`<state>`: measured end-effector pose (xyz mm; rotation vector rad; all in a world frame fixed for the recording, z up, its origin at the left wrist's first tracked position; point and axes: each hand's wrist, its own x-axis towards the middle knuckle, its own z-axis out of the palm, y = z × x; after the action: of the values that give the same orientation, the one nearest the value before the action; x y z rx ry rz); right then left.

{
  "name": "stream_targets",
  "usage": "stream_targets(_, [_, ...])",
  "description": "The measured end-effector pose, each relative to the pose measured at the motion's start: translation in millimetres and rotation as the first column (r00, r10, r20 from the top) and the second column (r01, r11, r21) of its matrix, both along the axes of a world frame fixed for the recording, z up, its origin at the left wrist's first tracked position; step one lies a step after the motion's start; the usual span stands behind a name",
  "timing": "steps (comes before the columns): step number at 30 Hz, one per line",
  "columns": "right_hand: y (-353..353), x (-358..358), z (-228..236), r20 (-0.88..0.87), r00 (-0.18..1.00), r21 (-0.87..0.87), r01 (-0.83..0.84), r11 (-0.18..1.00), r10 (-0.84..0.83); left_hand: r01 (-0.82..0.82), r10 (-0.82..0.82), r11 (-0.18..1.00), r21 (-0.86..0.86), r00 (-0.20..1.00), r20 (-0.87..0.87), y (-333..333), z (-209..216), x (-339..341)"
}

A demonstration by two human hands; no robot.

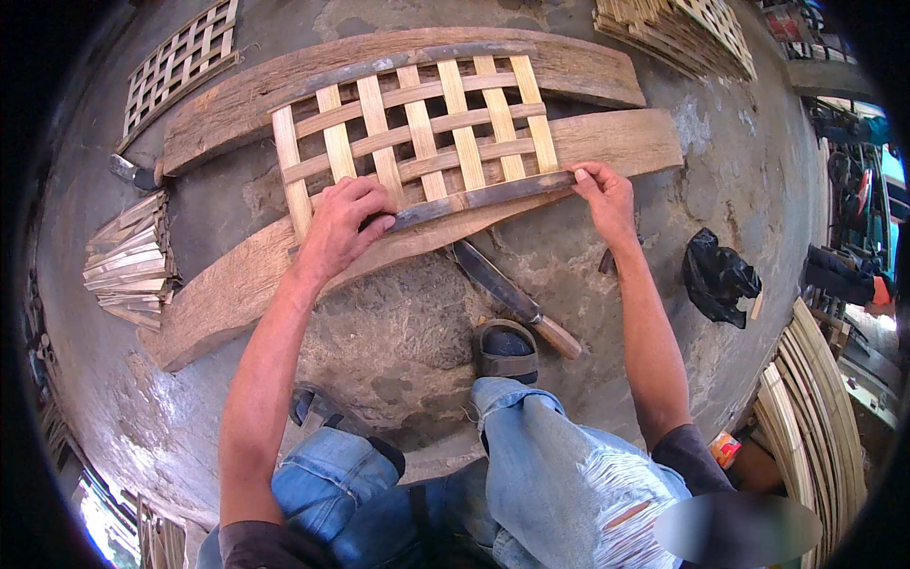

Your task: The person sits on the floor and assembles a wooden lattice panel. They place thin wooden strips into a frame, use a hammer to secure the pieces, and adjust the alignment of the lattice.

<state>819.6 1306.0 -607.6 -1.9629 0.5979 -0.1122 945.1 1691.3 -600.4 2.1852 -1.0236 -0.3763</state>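
A woven lattice panel of pale bamboo strips lies across two curved wooden planks, the far plank and the near plank. Dark edge strips run along its far and near sides. My left hand is closed around the near edge strip toward its left end, covering part of it. At that strip's right end, my right hand pinches the tip between thumb and fingers. On the floor just below the near plank lies a machete with a wooden handle, its blade pointing up and left.
Left of the planks are a bundle of split strips and another lattice panel. Stacked panels lie at the far right. A black plastic bag sits right of my arm, with long strips beyond. My sandalled foot is near the machete.
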Motion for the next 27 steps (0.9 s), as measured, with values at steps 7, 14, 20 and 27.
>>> stream_targets(7, [1.8, 2.0, 4.7, 0.027, 1.0, 0.048, 0.0, 0.999, -0.002, 0.0, 0.0, 1.0, 0.001, 1.0, 0.017, -0.9, 3.0, -0.2])
stream_targets(14, [-0.3, 1.4, 4.9, 0.019, 1.0, 0.041, -0.012, 0.999, 0.011, -0.005, 0.005, 1.0, -0.001, 1.0, 0.026, -1.4, 2.9, -0.6])
stream_targets(20, [1.6, 1.2, 5.1, 0.036, 0.999, 0.061, -0.02, 0.998, 0.017, -0.003, 0.003, 1.0, 0.011, 1.0, 0.014, -0.7, 5.3, -0.6])
stream_targets(27, [0.7, -0.4, 2.8, 0.018, 1.0, 0.057, 0.001, 0.998, -0.003, 0.002, -0.003, 1.0, 0.018, 1.0, 0.013, -1.2, 4.6, -0.3])
